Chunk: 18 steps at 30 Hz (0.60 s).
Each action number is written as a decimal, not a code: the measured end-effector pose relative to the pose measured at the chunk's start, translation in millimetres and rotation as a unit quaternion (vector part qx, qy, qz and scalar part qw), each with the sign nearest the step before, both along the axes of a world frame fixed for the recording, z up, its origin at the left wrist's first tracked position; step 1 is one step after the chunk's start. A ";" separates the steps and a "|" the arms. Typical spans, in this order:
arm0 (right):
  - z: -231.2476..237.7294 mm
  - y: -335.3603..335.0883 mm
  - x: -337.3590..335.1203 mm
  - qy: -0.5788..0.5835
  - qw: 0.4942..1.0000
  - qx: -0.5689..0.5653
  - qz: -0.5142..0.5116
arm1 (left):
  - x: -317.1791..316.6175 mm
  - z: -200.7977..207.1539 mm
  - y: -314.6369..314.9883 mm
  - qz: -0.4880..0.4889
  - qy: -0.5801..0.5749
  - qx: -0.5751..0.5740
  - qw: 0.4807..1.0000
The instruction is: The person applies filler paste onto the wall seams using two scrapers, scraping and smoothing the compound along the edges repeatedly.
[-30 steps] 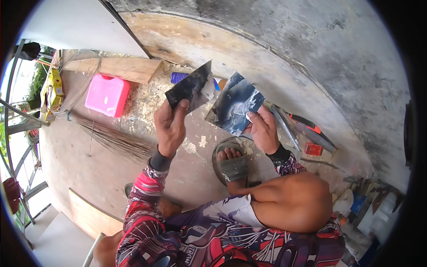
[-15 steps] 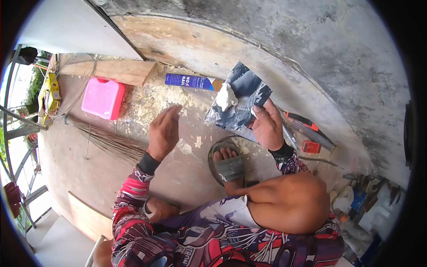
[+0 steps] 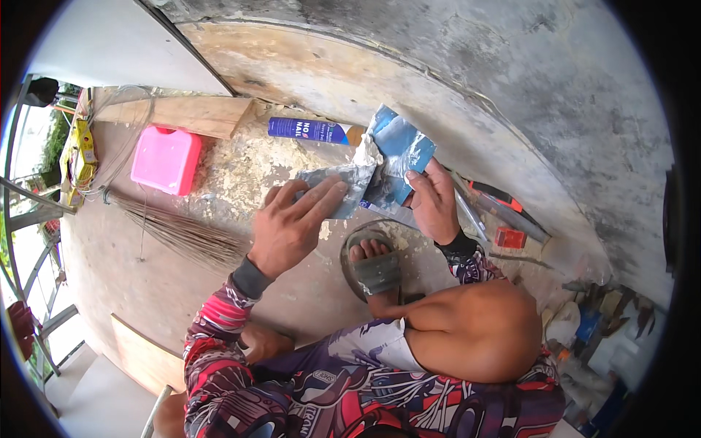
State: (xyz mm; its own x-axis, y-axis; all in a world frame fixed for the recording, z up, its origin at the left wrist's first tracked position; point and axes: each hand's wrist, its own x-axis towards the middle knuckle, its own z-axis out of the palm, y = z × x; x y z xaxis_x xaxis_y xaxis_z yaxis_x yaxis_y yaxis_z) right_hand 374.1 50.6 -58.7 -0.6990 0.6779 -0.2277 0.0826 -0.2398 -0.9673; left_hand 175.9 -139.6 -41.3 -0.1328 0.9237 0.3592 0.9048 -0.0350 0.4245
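My left hand grips a thin grey putty spreader, fingers laid along its face. Pinched between the thumb and fingers of my right hand is a flat blue plate, dark in places and streaked with white. White putty sits on the plate's left side, and the spreader's upper edge meets it there. Both tools are held above the floor, over my sandalled foot. A blue cartridge tube lies just behind them.
At the left are a pink plastic case, a stick broom and a wooden plank. A handsaw and a small red box lie by the wall at the right. Flaked plaster covers part of the floor.
My left hand has moved right and turned, so the spreader's face now shows. It has come against the putty, which has shifted and spread along the plate's left edge. The plate has tilted.
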 end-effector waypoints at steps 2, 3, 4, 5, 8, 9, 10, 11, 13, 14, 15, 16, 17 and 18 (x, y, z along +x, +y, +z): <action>-0.2 -6.2 -3.8 0.007 1.000 0.010 0.008 | 0.7 -1.6 -5.5 -0.014 0.016 -0.043 0.999; -1.5 -7.1 -2.8 -0.027 0.998 0.063 0.014 | 3.1 -2.6 -7.2 -0.029 0.014 -0.051 0.998; -1.0 -5.1 1.0 -0.062 0.990 0.123 0.016 | 8.5 -4.6 -5.4 -0.045 0.010 -0.054 0.997; -13.3 -5.5 6.0 -0.052 0.989 0.138 -0.002 | 13.9 -9.9 -8.1 -0.065 0.006 -0.078 0.995; -14.8 -4.4 21.2 -0.099 0.994 0.046 -0.019 | 15.2 -8.5 -5.6 -0.069 -0.004 -0.073 0.995; -19.1 -3.5 22.1 -0.082 0.996 0.017 -0.030 | 11.7 -7.7 -4.3 -0.078 -0.063 -0.102 0.990; -22.4 -0.9 25.6 -0.078 0.996 0.025 -0.021 | 8.6 -8.7 -2.8 -0.090 -0.124 -0.128 0.980; -19.3 -1.8 19.6 -0.054 0.998 -0.027 -0.035 | 2.3 -16.7 -3.9 -0.092 -0.152 -0.101 0.979; -12.2 -3.1 11.3 0.028 0.991 -0.121 -0.042 | -19.5 -34.0 -10.9 -0.099 -0.310 -0.099 0.940; -13.6 -2.8 11.3 0.031 0.992 -0.119 -0.034 | -32.6 -36.1 -14.0 -0.114 -0.465 -0.099 0.872; -14.9 -1.5 13.5 0.044 0.990 -0.124 -0.043 | -48.4 -26.5 -14.4 -0.062 -0.568 -0.106 0.814; -16.4 -0.1 17.1 0.057 0.989 -0.129 -0.054 | -57.5 -10.9 -16.0 0.021 -0.701 -0.045 0.711; -23.2 2.7 21.3 0.056 0.992 -0.097 -0.058 | -71.4 -16.4 -9.6 0.061 -0.681 0.079 0.726; -23.4 2.8 21.0 0.057 0.992 -0.095 -0.052 | -84.9 -6.8 -2.7 0.106 -0.619 0.182 0.757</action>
State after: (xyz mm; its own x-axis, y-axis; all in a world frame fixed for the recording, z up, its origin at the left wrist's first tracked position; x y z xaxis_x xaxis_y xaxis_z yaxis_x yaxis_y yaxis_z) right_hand 395.1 53.4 -82.2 -0.6554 0.7008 -0.2817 -0.0595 -0.4197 -0.9057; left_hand 91.0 -142.3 -48.1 -0.7066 0.7047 0.0641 -0.1758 -0.2626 0.9488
